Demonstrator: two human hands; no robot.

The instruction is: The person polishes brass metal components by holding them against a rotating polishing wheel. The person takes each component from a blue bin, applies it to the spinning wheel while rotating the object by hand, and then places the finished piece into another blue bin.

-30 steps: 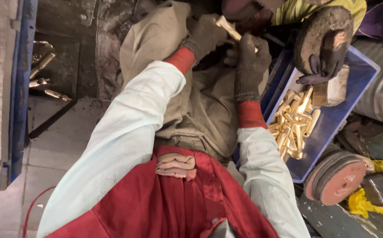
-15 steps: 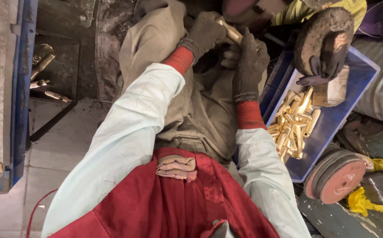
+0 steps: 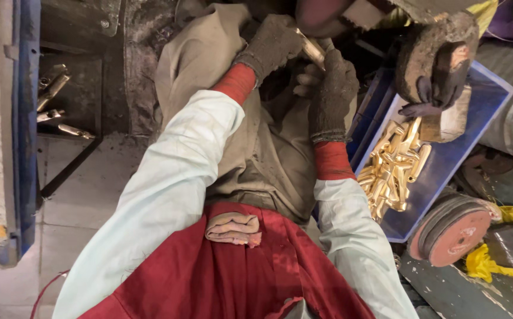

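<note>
**Both gloved hands on one brass piece**

The left hand (image 3: 271,44), in a dark knit glove with a red cuff, has its fingers clamped on a short brass rod (image 3: 312,50) held above the person's lap. The right hand (image 3: 333,88), gloved the same, has its fingers curled closed just under the rod's lower end, touching it. Just right of the right hand, a blue tray (image 3: 445,171) holds a heap of similar brass pieces (image 3: 393,171). A reddish grinding disc (image 3: 452,230) lies near the tray's lower corner.
</note>
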